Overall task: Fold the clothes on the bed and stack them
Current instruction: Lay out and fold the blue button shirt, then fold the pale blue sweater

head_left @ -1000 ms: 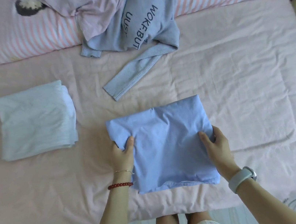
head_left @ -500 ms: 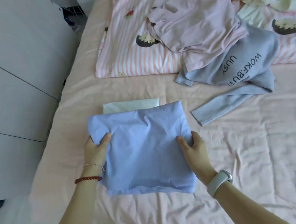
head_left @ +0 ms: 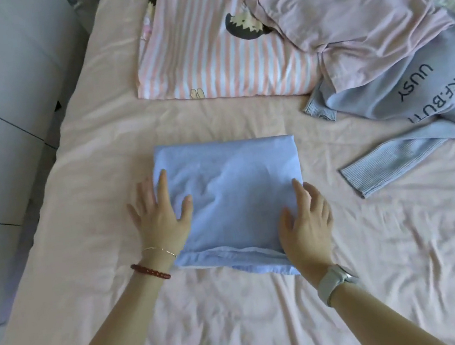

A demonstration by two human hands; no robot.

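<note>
Bed (head_left: 384, 281), pink sheet, wrinkled, carries everything. Striped pillow (head_left: 204, 66) at far end, w/ a heap of unfolded clothes on and beside it: pink top (head_left: 342, 1) draped over a grey-blue sweater (head_left: 429, 89), one sleeve trailing toward the middle of the bed.

Folded blue garment (head_left: 232, 195) lies flat, left of centre, near the bed's left edge, well apart from the heap. Looks thin woven cotton: light, soft, no stiffness, so prob. sags and unfolds if lifted by one edge. Near hem shows loose layers, likely to splay first.

Left hand (head_left: 162, 220) rests flat on its left edge, fingers spread, half on the sheet. Right hand (head_left: 307, 219) lies on the right near corner, fingers straight, loosely apart, pressing down. Neither grip pinches cloth.

To move it: best slide both palms under opposite sides, thumbs on top, keep it level. Sweater likely heavier, stretchy; take it by the shoulders.
</note>
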